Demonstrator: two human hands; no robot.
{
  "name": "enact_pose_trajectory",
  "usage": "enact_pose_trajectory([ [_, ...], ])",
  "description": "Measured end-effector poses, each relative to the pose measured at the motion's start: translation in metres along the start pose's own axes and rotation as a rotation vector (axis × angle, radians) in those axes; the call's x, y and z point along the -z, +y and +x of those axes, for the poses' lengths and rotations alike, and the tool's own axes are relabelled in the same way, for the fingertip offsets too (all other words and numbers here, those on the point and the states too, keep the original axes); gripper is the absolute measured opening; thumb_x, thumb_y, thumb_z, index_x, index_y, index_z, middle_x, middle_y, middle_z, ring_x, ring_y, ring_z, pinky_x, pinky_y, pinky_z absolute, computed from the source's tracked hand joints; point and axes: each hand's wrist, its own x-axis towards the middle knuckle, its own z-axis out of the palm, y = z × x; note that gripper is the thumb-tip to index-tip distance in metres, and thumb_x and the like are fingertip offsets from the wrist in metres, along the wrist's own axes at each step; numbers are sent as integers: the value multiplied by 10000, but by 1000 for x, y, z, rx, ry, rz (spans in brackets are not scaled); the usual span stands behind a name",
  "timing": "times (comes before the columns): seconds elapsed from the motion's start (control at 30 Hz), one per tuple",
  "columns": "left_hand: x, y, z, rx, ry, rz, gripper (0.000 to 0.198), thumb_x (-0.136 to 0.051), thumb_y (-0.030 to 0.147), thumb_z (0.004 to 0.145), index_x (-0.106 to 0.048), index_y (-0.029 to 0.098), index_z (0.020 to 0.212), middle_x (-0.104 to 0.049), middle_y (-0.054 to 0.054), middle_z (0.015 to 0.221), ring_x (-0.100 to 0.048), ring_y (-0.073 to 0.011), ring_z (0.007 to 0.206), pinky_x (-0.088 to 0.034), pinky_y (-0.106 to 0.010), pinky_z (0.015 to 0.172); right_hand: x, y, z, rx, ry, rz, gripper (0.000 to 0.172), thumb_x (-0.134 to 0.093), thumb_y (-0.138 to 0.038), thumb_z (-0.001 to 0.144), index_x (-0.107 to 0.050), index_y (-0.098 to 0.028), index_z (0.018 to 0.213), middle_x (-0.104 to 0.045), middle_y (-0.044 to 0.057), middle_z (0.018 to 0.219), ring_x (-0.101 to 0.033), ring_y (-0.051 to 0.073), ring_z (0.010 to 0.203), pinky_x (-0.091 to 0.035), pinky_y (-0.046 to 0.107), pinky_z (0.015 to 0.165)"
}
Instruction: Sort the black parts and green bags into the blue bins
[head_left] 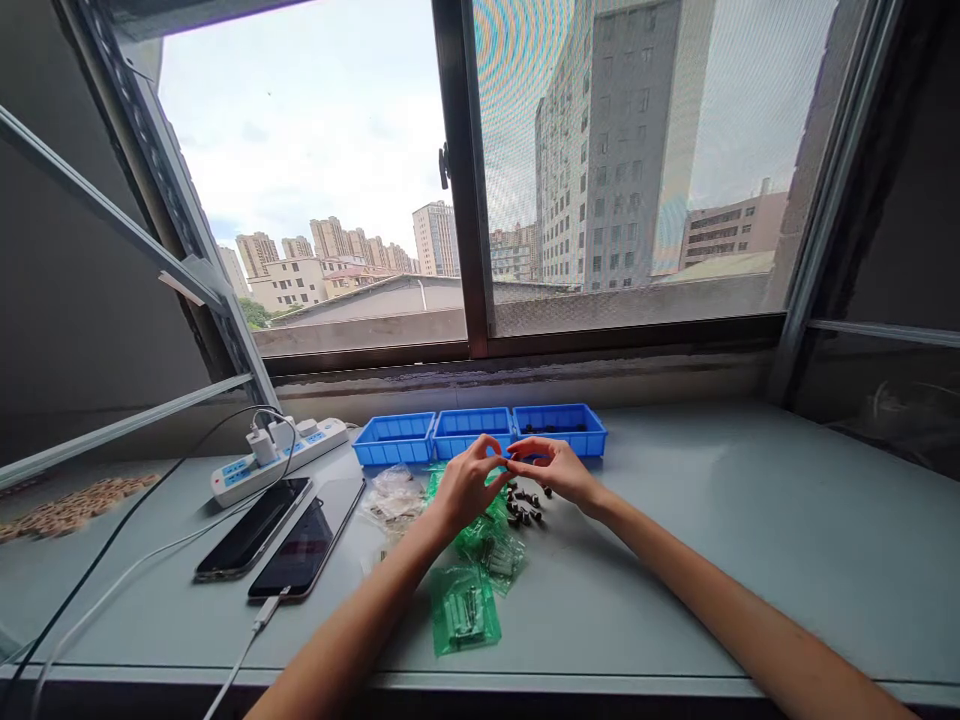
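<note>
While our left hand point(471, 482) and right hand point(556, 470) pinch what seems a small part point(508, 461) between narrowed fingertips near the screws point(535, 516), we likely need steadiness next.

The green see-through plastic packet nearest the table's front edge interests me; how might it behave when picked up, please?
The green see-through plastic packet would probably flex at its edges, since its film looks thin. Its middle may feel stiffer, as pale elongated pieces show inside. It seems unlikely to roll, lying flat on the smooth grey tabletop.
</note>
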Motion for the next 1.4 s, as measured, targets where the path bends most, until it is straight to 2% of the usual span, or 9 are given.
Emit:
enact_pose_trajectory([
  [0.27,1,3,1,12,-25,33,190,-488,332,888,-621,196,902,-566,-24,970,-585,-97,669,-500,-220,639,1,4,2,-6,18,37,435,-734,-485,532,-686,-169,826,-660,42,818,-415,55,454,-328,210,409],
  [0.53,1,5,2,21,-13,47,178,-435,252,912,-553,196,1033,-577,-29,1000,-620,-126,765,-513,-226,662,1,5,4,-57,49,137,423,-720,-466,525,-672,-170,822,-652,34,827,-348,28,425,-275,213,419],
  [0.77,4,6,2,30,23,4,175,-428,262,915,-499,201,1063,-579,-18,986,-622,-146,792,-512,-249,682,2,-3,0,-102,37,198,424,-742,-437,507,-660,-175,829,-589,-21,692,-312,19,413,-238,202,411],
  [0.93,3,5,2,24,55,-5,130,-412,262,920,-485,207,1012,-585,-4,966,-622,-141,776,-506,-244,677,2,-5,-1,-126,29,235,441,-764,-431,489,-661,-176,835,-567,-36,640,-312,21,416,-216,193,405],
  [1.3,3,4,2,0,75,-10,141,-386,268,932,-485,208,1013,-586,-6,956,-620,-134,784,-495,-230,666,2,-4,-2,-121,-65,208,443,-773,-433,502,-707,-177,859,-657,19,756,-397,44,473,-241,183,402],
  [1.4,2,4,2,-5,83,-12,145,-388,272,932,-486,201,1012,-585,-9,953,-618,-134,766,-493,-233,655,2,-3,-2,-100,-57,191,462,-766,-451,513,-711,-174,879,-659,25,774,-396,44,472,-249,185,402],
])
